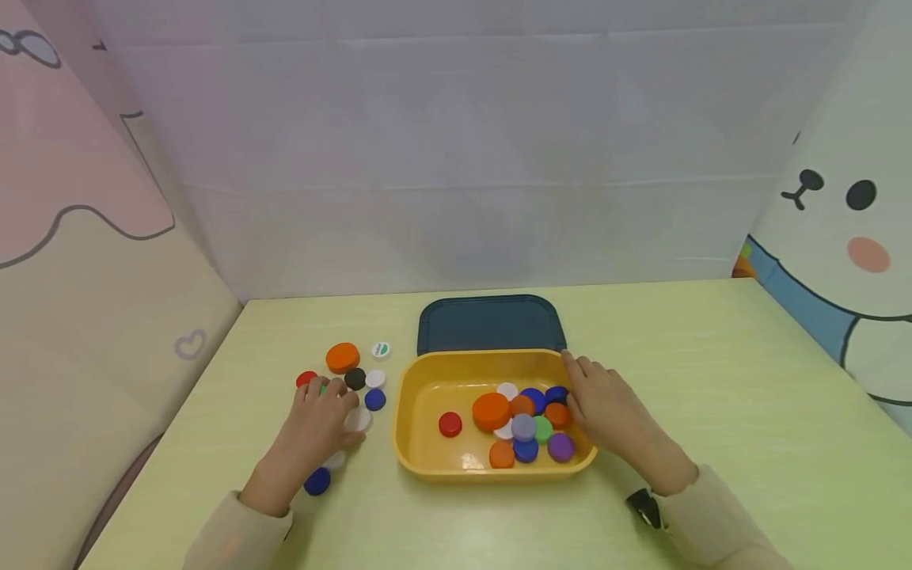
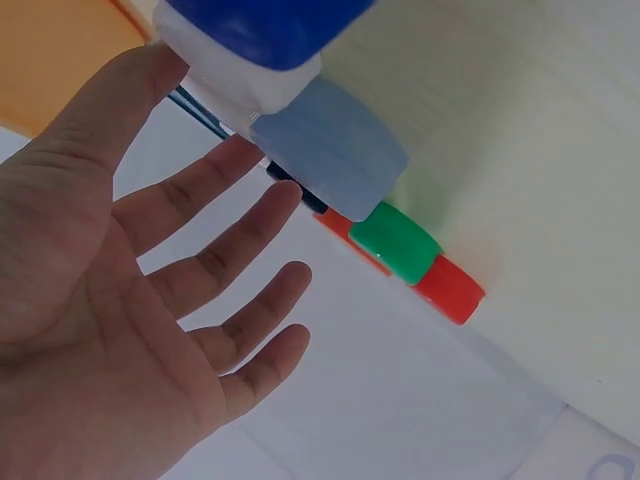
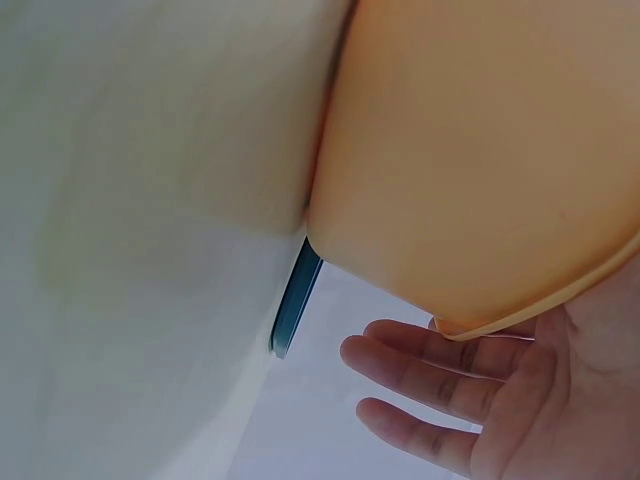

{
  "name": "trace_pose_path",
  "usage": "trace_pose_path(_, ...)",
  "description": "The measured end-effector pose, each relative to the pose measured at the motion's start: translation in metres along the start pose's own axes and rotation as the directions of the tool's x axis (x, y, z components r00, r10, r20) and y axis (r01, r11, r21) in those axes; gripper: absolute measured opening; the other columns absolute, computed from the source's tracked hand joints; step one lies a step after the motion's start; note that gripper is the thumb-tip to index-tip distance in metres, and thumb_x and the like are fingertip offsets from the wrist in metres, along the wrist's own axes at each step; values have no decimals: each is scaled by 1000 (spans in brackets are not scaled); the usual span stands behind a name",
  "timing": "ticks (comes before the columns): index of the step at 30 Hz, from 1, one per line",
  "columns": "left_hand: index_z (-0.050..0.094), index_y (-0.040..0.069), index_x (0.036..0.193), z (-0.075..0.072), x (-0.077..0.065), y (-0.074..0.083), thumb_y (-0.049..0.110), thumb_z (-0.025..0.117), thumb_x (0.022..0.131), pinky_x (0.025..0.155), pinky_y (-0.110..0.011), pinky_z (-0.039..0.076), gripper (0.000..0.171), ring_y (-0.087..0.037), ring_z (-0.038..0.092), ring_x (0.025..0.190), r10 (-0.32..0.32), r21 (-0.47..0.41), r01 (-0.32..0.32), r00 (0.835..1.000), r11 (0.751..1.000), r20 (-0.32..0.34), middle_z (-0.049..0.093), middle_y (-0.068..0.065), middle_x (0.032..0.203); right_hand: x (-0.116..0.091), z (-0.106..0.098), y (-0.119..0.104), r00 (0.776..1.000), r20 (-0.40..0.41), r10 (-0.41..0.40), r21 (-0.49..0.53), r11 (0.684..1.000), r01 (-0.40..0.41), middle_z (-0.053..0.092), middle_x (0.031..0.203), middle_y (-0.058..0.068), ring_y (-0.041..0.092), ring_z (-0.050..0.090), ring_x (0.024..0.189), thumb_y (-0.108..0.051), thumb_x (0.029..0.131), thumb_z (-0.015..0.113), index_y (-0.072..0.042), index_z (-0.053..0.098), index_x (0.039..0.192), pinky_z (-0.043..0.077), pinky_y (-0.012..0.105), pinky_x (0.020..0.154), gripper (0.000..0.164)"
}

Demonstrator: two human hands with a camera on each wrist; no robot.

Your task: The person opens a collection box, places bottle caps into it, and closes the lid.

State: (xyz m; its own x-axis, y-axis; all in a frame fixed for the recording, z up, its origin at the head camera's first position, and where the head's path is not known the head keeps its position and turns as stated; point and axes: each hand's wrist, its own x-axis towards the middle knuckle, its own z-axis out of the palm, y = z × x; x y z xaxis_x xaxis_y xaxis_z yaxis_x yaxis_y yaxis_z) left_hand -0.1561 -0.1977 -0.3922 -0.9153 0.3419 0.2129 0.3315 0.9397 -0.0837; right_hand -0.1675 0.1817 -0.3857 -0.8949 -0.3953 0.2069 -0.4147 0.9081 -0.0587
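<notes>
My left hand point(image 1: 317, 416) hovers over loose bottle caps on the table's left, fingers spread and loosely bent. Beside its thumb lies a white cap point(image 1: 359, 419); a red cap point(image 1: 306, 379) shows past the fingertips. In the left wrist view, a blue cap point(image 2: 275, 25), a green cap point(image 2: 395, 243) and a greyish one point(image 2: 330, 145) appear beyond the fingers, with nothing in the palm. My right hand point(image 1: 606, 404) holds the right rim of a yellow tub point(image 1: 427, 364), the rim passing between thumb and fingers. Inside are caps, among them a large orange cap point(image 1: 492, 412).
Behind the tub lies a dark blue lid point(image 1: 492, 323). An orange cap point(image 1: 343, 358), a black cap point(image 1: 355, 379) and a printed white cap point(image 1: 381, 350) lie left of the tub. Another blue cap point(image 1: 317, 481) sits near the left wrist. A pale curtain point(image 1: 463, 158) hangs behind the table.
</notes>
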Motion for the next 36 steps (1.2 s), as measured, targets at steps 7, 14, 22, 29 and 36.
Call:
trace_pose_path(7,62,7,85,-19,6,1,36,81,61,81,-49,41,42,-37,49,96,25,28,-23,997,999,-75,55,-10,91,1,-1,-1,1000,7,6,4,1000,-6,55,104,17,26,52,85,-16,87,56,9,41,130,48,40,77,52)
trace_pose_path(14,62,6,89,-42,25,6,37,80,64,78,-48,43,44,-38,49,99,45,-13,-47,989,999,-140,56,-11,96,2,0,0,1000,7,7,-10,1000,-7,55,104,17,25,52,85,-17,87,57,9,41,129,49,39,77,53)
trace_pose_path(22,64,7,98,-50,47,43,41,74,72,83,-44,46,45,-33,51,100,108,-32,-111,990,993,-96,59,-10,101,1,1,1,1000,6,15,-1,1000,-15,55,104,18,25,53,85,-16,87,56,9,40,130,49,39,77,52)
trace_pose_path(29,63,8,95,-36,56,77,42,73,73,84,-41,44,41,-29,51,96,177,-55,-178,984,983,-13,58,-8,95,0,1,0,1000,1,13,-3,1000,-13,55,106,18,26,53,88,-16,86,57,9,40,130,49,40,78,53)
trace_pose_path(36,64,11,89,-13,65,92,48,66,77,72,-33,43,40,-23,48,82,234,131,-229,972,965,-22,57,-5,85,1,1,-1,1000,-5,5,-4,1000,-5,55,104,18,25,53,85,-16,86,57,9,41,130,50,38,75,53)
